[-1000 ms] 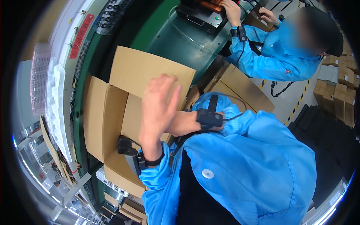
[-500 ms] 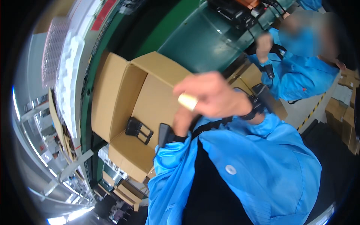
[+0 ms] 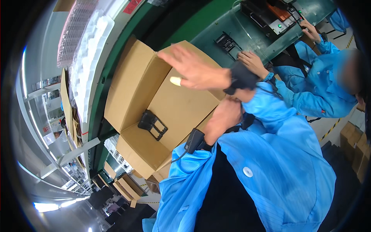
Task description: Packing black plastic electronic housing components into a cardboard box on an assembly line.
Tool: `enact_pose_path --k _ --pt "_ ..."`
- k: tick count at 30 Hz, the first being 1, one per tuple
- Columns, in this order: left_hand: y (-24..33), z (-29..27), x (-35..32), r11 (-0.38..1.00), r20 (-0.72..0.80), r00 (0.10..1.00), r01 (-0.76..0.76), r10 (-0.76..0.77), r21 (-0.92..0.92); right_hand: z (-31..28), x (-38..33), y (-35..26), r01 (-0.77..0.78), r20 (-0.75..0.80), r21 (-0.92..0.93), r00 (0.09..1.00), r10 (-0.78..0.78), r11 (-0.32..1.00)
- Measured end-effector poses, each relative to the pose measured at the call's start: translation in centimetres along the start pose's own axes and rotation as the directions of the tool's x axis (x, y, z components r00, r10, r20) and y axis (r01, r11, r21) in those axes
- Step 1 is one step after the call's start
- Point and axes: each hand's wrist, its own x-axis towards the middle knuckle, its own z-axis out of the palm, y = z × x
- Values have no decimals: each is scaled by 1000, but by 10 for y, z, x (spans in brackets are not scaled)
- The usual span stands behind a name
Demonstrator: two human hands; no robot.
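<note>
My right hand point(image 3: 195, 69) is held over the open cardboard box point(image 3: 181, 112), fingers stretched out and nothing in them. A pale yellow cover sits on its thumb tip, and a black band point(image 3: 243, 75) wraps its wrist. My left hand point(image 3: 226, 116) is closed against the underside of my right wrist, by the blue sleeve cuff; its fingertips are partly hidden, so what they pinch cannot be made out. A small black device point(image 3: 194, 140) is strapped to my left wrist. Inside the box lies a black plastic frame-like part point(image 3: 153, 124).
At the right, a co-worker in blue reaches one hand point(image 3: 253, 63) toward another black part point(image 3: 227, 43) on the green bench point(image 3: 208, 34). Their other hand is at a black machine point(image 3: 270, 19). Clear plastic trays point(image 3: 91, 58) are stacked at the left; more cartons point(image 3: 125, 189) stand lower left.
My right hand has gone from curled to stretched out, moving up and left. My left hand has come up to the right wrist. The co-worker's hands are now at the bench and machine.
</note>
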Motion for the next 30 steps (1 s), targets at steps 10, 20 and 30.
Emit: enact_pose_path --k 10,20,30 --pt "2 -19 2 996 92 994 59 -53 -61 30 -92 132 -460 -445 -215 831 333 861" --pt "3 -36 1 997 204 979 42 -29 -59 19 -165 205 -664 -329 -554 728 601 501" --pt "21 -151 -111 894 -328 900 130 -288 -428 -102 -134 121 -668 -296 342 591 750 661"
